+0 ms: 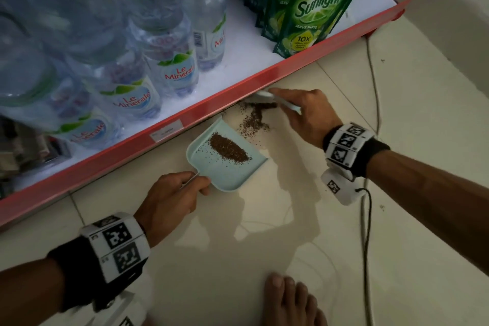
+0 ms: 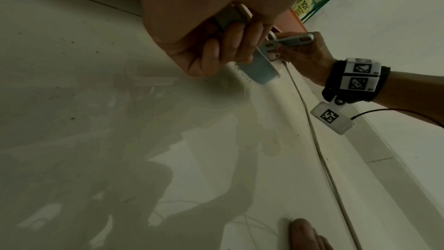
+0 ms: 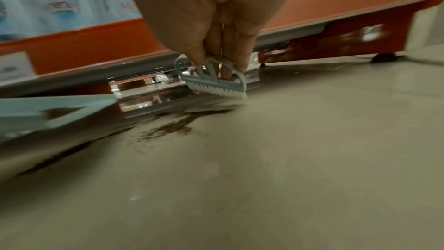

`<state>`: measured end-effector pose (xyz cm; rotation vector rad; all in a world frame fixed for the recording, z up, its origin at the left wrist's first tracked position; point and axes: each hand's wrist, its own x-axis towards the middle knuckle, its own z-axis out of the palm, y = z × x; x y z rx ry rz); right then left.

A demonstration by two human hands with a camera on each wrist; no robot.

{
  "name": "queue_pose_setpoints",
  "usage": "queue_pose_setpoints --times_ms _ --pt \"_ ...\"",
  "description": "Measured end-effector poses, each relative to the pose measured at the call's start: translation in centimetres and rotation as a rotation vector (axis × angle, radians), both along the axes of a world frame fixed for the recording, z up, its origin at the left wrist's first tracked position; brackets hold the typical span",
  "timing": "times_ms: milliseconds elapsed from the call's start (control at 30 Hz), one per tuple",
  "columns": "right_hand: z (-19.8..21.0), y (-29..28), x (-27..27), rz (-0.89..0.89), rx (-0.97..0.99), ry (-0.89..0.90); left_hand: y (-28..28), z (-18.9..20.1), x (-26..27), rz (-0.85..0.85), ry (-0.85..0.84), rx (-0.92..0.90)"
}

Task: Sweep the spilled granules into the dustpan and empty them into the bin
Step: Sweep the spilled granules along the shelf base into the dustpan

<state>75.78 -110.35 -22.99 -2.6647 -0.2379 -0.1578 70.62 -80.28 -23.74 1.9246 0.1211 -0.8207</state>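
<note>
My left hand point(image 1: 172, 193) gripped the dustpan point(image 1: 227, 159) handle on the floor point(image 1: 291, 233). My right hand point(image 1: 304, 116) pinched the brush point(image 3: 213, 81) behind the granules point(image 1: 254, 122).

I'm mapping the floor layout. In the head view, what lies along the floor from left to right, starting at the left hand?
left hand → dustpan → loose granules → right hand holding the brush → cable
</note>
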Motion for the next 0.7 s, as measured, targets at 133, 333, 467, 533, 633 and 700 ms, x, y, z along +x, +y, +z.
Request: queue_pose_setpoints --times_ms 133,333,467,533,633,700 --pt "-0.1 -3.9 2.1 -0.196 -0.155 0.066 0.3 -0.1 -0.1 -0.006 -0.001 0.005" --pt "-0.8 -0.9 0.8 -0.161 -0.111 0.166 0.4 0.0 -0.5 -0.015 -0.004 -0.009" --pt "-0.6 2.9 -1.8 0.002 -0.01 0.124 0.5 0.2 -0.5 -0.002 0.001 -0.005" --pt "-0.1 2.6 -1.6 -0.046 0.002 0.082 0.5 0.2 -0.5 0.004 0.001 -0.015" --pt "0.4 -0.1 0.2 -0.182 -0.099 0.036 0.7 0.3 -0.5 0.014 -0.002 -0.016" --pt "0.1 -1.9 1.7 -0.305 -0.232 0.112 0.8 0.1 -0.6 0.022 -0.001 -0.021"
